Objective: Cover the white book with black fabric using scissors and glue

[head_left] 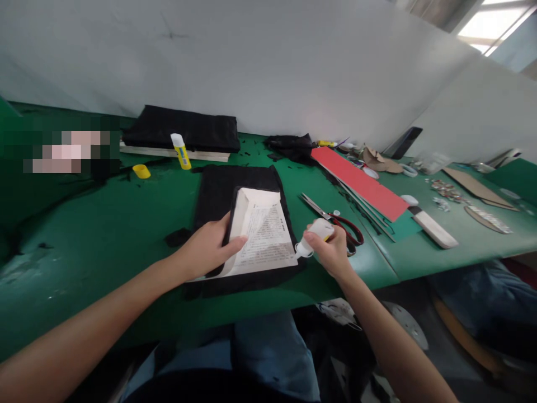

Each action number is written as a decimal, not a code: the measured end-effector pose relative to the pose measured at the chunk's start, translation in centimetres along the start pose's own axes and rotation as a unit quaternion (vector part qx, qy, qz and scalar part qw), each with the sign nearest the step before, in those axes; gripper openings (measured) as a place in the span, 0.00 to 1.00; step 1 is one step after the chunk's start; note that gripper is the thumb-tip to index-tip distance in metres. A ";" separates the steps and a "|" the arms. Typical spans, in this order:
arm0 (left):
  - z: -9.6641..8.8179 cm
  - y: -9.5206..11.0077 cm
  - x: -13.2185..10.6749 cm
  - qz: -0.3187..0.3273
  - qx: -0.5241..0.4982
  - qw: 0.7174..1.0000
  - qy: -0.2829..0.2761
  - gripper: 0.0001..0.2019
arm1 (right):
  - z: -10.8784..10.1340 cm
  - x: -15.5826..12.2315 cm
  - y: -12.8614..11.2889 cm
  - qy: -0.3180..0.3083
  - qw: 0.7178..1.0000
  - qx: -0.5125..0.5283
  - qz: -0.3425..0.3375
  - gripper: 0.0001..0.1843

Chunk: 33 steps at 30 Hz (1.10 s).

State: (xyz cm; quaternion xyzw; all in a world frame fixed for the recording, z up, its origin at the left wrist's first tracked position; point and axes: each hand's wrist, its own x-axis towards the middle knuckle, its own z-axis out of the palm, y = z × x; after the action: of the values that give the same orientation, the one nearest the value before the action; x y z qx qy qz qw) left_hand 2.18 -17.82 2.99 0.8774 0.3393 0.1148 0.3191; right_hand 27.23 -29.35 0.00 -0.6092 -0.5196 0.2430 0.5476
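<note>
A book (263,235) lies open on a piece of black cloth (222,190) on the green table (104,235). My left hand (207,246) is closed on the book's left edge, thumb on the printed page, holding the cover or first leaf lifted. My right hand (331,249) grips a white glue stick (312,238) whose tip touches the page's lower right corner.
Red-handled scissors (339,221) lie just right of my right hand. A red sheet (356,179), a white-handled knife (428,224) and cardboard scraps (474,187) lie further right. Behind the book stand a second glue stick (180,150), a yellow cap (141,170) and folded black fabric (184,129).
</note>
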 end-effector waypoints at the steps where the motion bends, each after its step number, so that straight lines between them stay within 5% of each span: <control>1: 0.0 0.0 0.0 -0.001 0.000 1.000 -0.004 0.28 | 0.0 0.0 0.2 0.002 1.000 0.002 -0.003 0.20; 14: 0.0 0.1 0.0 -0.012 -0.013 1.000 -0.010 0.28 | 0.5 0.4 -1.6 -0.009 0.997 -0.081 -0.016 0.19; 33: 0.0 0.4 0.0 -0.012 -0.011 1.000 -0.003 0.28 | 0.2 0.2 -1.0 0.016 0.993 -0.106 -0.047 0.19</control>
State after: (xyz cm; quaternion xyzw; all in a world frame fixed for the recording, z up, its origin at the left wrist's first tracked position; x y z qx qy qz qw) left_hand 2.39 -18.06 3.23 0.8700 0.3478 0.1124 0.3308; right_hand 26.75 -29.23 0.95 -0.6427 -0.5616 0.1509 0.4988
